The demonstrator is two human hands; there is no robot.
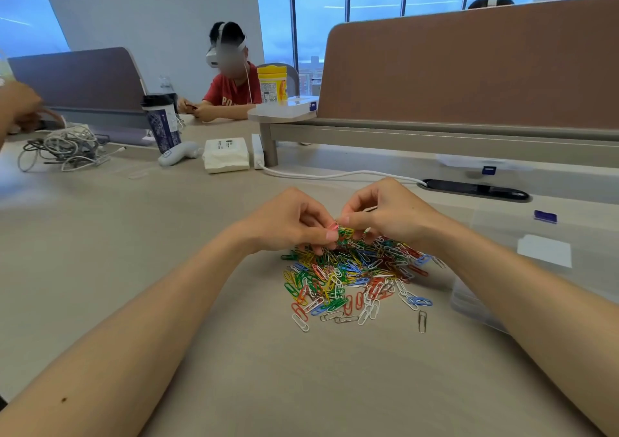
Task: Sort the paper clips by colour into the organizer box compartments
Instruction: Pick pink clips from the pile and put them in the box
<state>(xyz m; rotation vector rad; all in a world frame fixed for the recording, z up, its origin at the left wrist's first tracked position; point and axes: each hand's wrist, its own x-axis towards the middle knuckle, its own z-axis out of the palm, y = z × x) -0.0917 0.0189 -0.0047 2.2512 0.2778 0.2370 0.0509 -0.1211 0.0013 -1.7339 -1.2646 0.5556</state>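
A heap of paper clips (355,279) in red, blue, green, yellow, white and silver lies on the beige table, just in front of me. Over its far edge my left hand (294,222) pinches a red paper clip (333,226) between thumb and fingers. My right hand (385,215) meets it from the right, fingers curled, pinching at clips where the two hands touch; which clip it holds is unclear. The clear plastic organizer box (549,262) sits to the right of the heap, partly behind my right forearm, with a white label on its lid.
A white cable (335,175) runs across the table behind my hands to a black cable slot (475,190). Further back left are a tissue pack (226,155), a dark cup (162,122) and tangled cables (63,150). A brown desk divider (469,68) stands behind; another person sits beyond.
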